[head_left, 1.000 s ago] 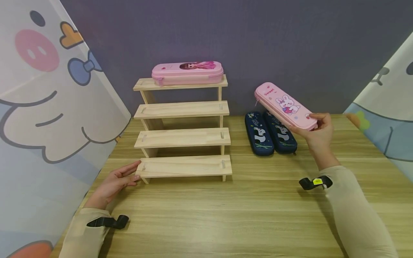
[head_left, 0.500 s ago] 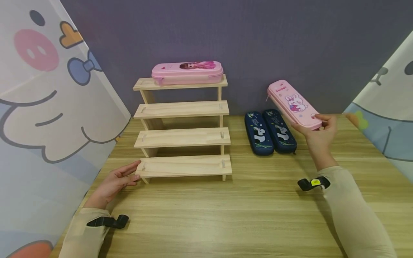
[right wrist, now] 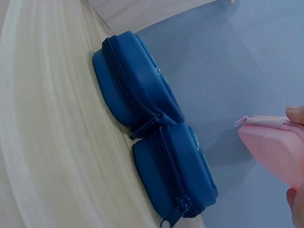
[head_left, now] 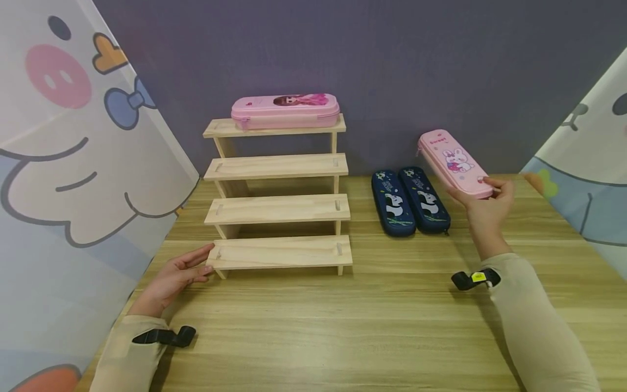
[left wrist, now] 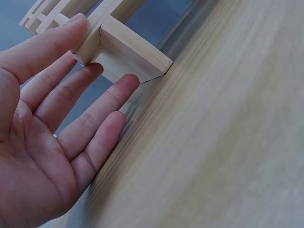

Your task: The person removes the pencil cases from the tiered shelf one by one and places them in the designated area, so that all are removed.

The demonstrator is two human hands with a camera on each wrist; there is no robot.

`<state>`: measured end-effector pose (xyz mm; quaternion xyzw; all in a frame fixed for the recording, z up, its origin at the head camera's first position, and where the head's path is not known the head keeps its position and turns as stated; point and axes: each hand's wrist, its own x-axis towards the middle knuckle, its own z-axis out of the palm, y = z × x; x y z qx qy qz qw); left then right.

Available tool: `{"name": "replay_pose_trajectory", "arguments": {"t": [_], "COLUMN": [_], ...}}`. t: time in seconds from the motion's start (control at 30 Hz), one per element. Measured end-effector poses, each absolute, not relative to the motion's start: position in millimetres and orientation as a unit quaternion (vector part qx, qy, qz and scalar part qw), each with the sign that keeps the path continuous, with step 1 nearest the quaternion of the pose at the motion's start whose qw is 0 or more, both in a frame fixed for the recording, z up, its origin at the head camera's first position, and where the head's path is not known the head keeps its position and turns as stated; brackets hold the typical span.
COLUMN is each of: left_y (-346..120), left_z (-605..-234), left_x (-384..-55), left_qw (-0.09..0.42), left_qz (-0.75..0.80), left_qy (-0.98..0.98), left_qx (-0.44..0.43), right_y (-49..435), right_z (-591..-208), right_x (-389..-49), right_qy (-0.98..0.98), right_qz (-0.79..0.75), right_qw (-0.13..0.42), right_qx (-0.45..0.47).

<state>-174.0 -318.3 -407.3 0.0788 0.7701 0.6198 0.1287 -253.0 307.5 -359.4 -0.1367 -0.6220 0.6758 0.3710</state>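
At the end of its lowest step, the left hand [head_left: 168,280] holds a tiered wooden display rack [head_left: 279,253] between thumb and fingers; in the left wrist view the other fingers of the left hand [left wrist: 61,128] stay extended beside it. The right hand [head_left: 487,212] grips the near end of a pink pencil case [head_left: 455,163] with a rabbit print, tilted and raised off the table. Only the zipped side of this pink case [right wrist: 273,142] shows in the right wrist view. A second pink pencil case [head_left: 285,111], with a doll print, lies on the rack's top step.
Two navy pencil cases, a left one [head_left: 393,204] and a right one [head_left: 424,200], lie side by side on the wood-grain table [head_left: 313,332], between the rack and the right hand. A dark panel [head_left: 392,65] stands behind; cartoon-printed walls [head_left: 54,218] flank the table.
The right hand has shifted slightly right with the rabbit-print pencil case, which swings away from above the navy cases and uncovers the right one. The left hand keeps its place.
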Motion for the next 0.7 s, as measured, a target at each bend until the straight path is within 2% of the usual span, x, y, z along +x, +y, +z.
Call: {"name": "replay_pose_trajectory", "arguments": {"t": [0.7], "left_y": [-318.8], "left_z": [-408.9], "left_x": [-173.9], "left_qw": [0.128], "left_qz": [0.636], "left_qy": [0.756], "left_qx": [0.084], "right_y": [322.1], "right_z": [-374.7], "right_x": [-257.5], "right_qy": [-0.586], "right_qz": [0.696], "right_qw": [0.367], "right_qx": [-0.194]}}
